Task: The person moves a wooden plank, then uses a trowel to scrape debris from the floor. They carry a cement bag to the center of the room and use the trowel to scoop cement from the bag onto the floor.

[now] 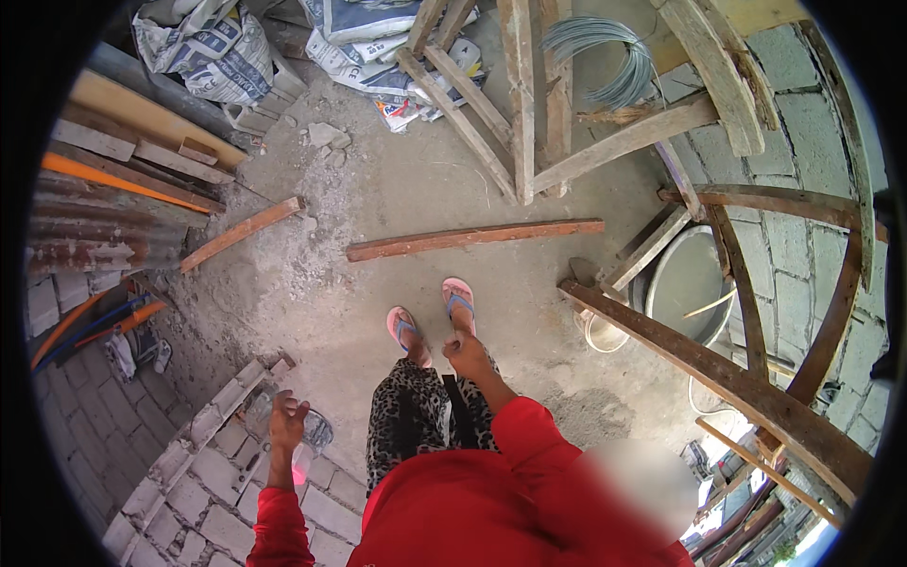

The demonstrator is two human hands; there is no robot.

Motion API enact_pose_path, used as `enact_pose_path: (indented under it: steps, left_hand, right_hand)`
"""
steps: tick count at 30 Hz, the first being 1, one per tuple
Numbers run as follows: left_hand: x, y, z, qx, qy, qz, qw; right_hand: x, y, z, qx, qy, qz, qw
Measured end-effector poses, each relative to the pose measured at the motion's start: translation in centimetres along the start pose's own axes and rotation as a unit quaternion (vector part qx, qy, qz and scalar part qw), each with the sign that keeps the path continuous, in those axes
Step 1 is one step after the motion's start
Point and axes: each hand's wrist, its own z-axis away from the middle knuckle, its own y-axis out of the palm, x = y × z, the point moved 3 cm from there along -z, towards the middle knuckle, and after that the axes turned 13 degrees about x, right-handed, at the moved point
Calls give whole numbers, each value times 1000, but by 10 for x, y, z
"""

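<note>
My right hand [468, 358] is closed in front of my body, above the leopard-print trousers and near my sandalled feet. Whatever its fingers may hold is too small to make out. To the left, my left hand [287, 421] hovers over the grey block wall [223, 474]. Its fingers are loosely bent and apart, with nothing visible in them. Beside that hand, partly hidden by it, is a clear plastic container [318, 433], and a pink object [302, 464] shows just below.
A reddish wooden bar [475, 239] lies across the floor ahead. Wooden frames [518, 104], coiled wire [619, 59] and sacks [222, 57] stand farther off. On the right, a long plank [723, 383] slants past a large round tub [690, 286] and a white bucket [605, 333].
</note>
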Motion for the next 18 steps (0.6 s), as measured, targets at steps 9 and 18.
enact_pose_path:
  steps: [9,18]
  left_hand:
    - [58,247,-68,108,74,69,989]
    - [130,272,-143,-7,-73,23,997]
  right_hand:
    - [-129,-53,-225,12,38,208,977]
    - [-245,-25,-513,80,113,655,743]
